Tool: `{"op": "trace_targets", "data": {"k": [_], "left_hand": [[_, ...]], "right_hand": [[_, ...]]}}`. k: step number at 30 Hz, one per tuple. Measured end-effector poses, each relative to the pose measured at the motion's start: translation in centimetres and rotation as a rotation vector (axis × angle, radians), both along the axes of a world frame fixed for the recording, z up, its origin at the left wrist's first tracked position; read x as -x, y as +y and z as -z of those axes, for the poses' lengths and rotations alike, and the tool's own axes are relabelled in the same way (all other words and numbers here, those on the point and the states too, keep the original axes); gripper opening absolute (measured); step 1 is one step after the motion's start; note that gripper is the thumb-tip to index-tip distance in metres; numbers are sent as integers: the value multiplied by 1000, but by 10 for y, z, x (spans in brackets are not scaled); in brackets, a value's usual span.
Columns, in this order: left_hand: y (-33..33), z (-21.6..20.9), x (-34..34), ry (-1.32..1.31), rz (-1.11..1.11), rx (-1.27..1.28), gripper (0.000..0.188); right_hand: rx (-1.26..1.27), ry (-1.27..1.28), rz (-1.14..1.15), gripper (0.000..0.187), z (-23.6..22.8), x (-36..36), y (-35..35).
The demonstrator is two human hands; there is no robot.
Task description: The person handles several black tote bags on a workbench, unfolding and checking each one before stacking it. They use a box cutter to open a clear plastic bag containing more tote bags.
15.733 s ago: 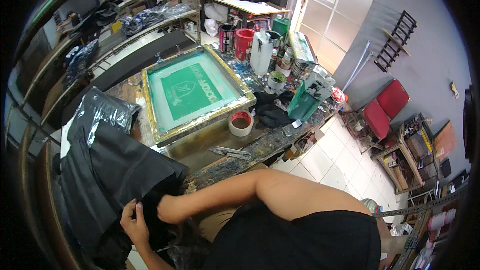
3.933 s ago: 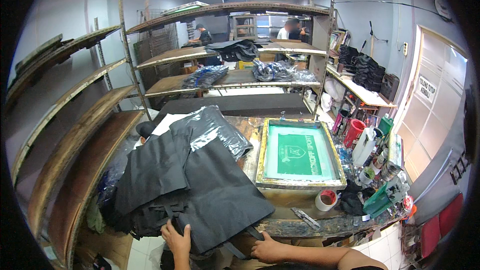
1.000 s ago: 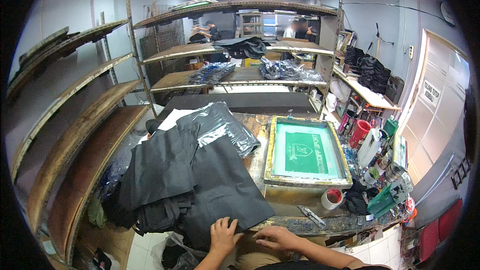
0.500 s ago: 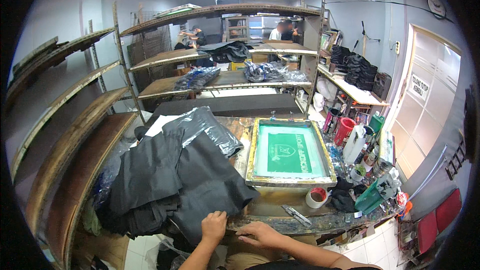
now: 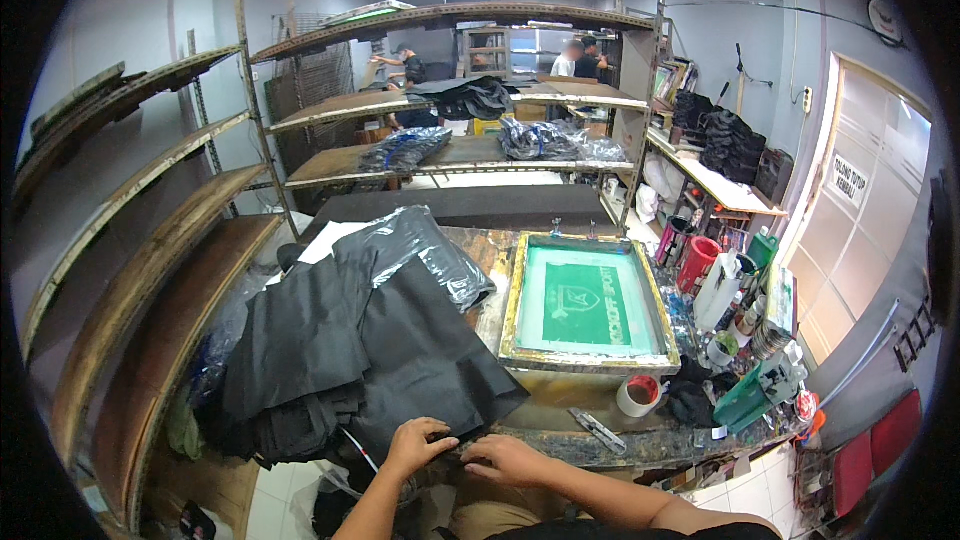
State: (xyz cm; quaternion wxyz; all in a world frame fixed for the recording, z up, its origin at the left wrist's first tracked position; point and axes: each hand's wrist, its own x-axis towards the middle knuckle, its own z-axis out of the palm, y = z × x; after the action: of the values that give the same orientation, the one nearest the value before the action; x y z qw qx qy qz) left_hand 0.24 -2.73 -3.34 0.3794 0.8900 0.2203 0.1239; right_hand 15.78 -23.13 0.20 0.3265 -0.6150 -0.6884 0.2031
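Note:
A large black fabric sheet lies over the near left of the table, its front edge hanging at the table's edge. My left hand rests on that front edge, with thumb and fingers apart. Just right of it, my right hand is at the table's edge beside the sheet, its fingers loosely bent and apart; its fingertips are partly hard to make out. Under and left of the sheet is a stack of more black fabric pieces. Behind them lies a clear plastic bag of black fabric.
Right of the fabric is a framed printing screen with a green stencil. In front stand a white cup of red ink and a cutter knife. Bottles and a red tub crowd the right. Shelves rise left; people work far back.
My left hand has shifted left along the sheet's edge and its fingers have spread. The sheet has come slightly toward me. My right hand's fingers are more bent. The view has shifted a little.

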Motion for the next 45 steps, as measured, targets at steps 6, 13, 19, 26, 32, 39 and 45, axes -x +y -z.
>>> {"op": "trace_targets", "data": {"k": [6,13,19,26,32,39,45], "left_hand": [[14,-1,-6,-25,98,-96,40],[-13,-25,-7,-154,-57,-380,19],[-21,-68,3,-228,-84,-653,11],[-19,-56,-8,-328,-170,-656,12],[-11,-50,16,-310,-305,-574,15],[-21,-56,-9,-380,-257,-506,18],[-21,-59,-3,-377,-297,-460,16]], "right_hand": [[-20,-119,19,27,6,-7,7],[-297,-288,24,29,27,7,32],[186,-714,-8,43,40,12,126],[308,-672,188,67,91,-15,194],[428,-520,17,64,68,4,204],[573,-617,59,40,96,-30,202],[416,-360,138,34,80,-27,162]]}}
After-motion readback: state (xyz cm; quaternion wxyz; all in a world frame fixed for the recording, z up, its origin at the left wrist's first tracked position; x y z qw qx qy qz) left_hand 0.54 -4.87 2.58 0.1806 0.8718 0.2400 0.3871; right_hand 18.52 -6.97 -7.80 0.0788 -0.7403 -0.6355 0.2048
